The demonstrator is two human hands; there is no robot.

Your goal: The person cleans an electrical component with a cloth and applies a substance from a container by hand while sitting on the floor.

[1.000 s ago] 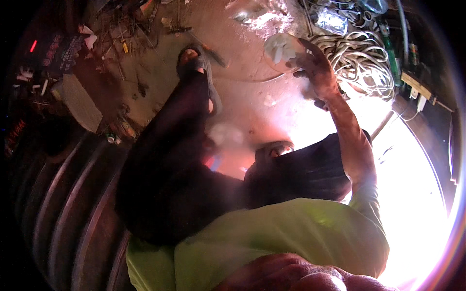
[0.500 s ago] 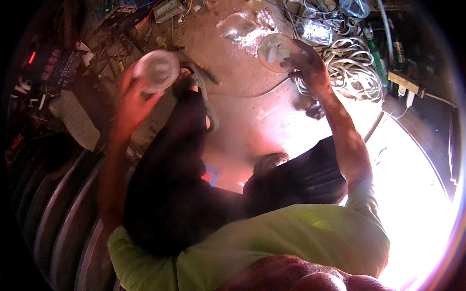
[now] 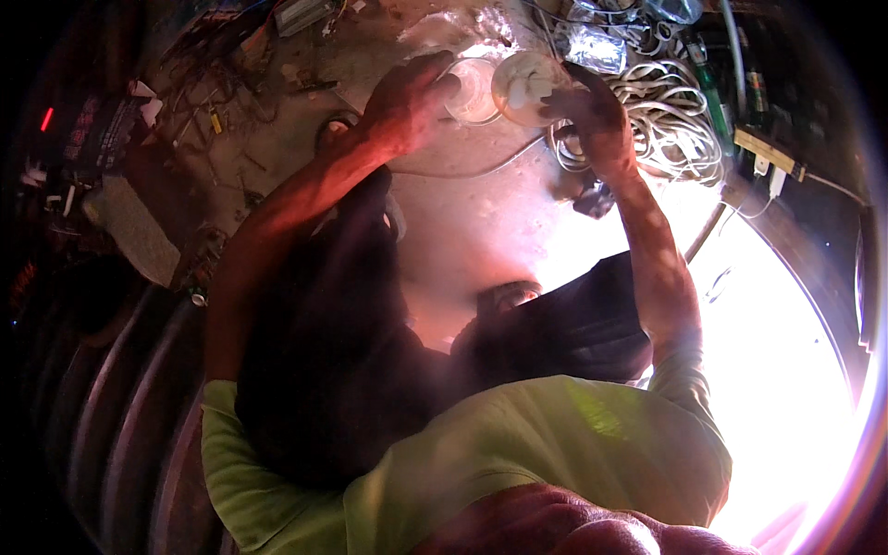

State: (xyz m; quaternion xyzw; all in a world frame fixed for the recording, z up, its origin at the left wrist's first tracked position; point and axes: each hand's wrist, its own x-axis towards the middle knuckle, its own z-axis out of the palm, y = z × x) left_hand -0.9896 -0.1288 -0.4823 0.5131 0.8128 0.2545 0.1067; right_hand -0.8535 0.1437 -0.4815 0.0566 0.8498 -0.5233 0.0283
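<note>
In front of me, above the floor, I hold two round see-through containers side by side. My left hand [image 3: 414,104] grips the left edge of a clear round container [image 3: 475,91], whose inside looks bare. From the right, my right hand [image 3: 599,118] clasps a round container [image 3: 524,85] with whitish pieces showing in it. The rims of the two meet or nearly meet; whether they touch I cannot tell. My right fingers cover part of the second container's edge.
A heap of pale cable [image 3: 671,120] lies right of my right hand, beside a green bottle [image 3: 710,97]. A power strip [image 3: 770,155] is at the far right. Scrap and tools litter the floor on the left, near a grey block [image 3: 131,227]. Strong glare washes out the right side.
My left hand has swung right and away from me with the clear container, bringing it beside the other one. My right hand has stayed nearly in place.
</note>
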